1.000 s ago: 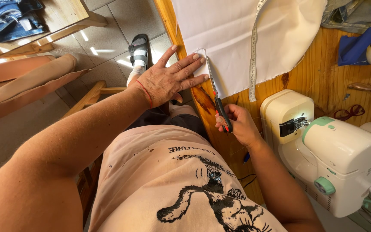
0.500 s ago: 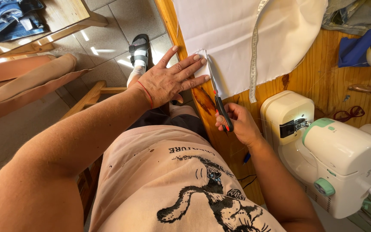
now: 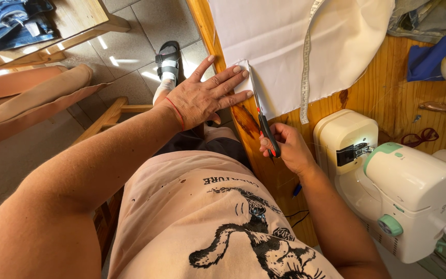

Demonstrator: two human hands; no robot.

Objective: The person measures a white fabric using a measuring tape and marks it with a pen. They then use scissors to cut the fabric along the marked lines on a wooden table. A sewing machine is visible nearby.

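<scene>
- The left hand (image 3: 202,98) lies flat with its fingers spread wide, pressing the near corner of the cream-white sheet of woven fabric (image 3: 285,46) against the edge of the honey-coloured wooden table (image 3: 372,98).
- The right hand (image 3: 285,147) is closed around the black-and-red handles of the steel-bladed scissors (image 3: 261,113), gripping them firmly.
- The scissors sit at the fabric's near edge, just beside the left fingertips. The blades are slid into the cloth, with a narrow strip between them and the table edge.
- Their long axis runs almost straight away from the person, handles near the body and tips pointing up the sheet, tilted slightly towards the left.
- A likely risk is a nick to the left fingertips, since they rest just beside the blades.
- The cut line could wander if the pressing hand lets the cloth slide on the smooth wood.
- The pale cloth measuring tape (image 3: 305,62) lies across the fabric to the right of the blades, and a cream and mint-green sewing machine (image 3: 398,186) stands near the right forearm; an elbow bump there could jolt the cut.
</scene>
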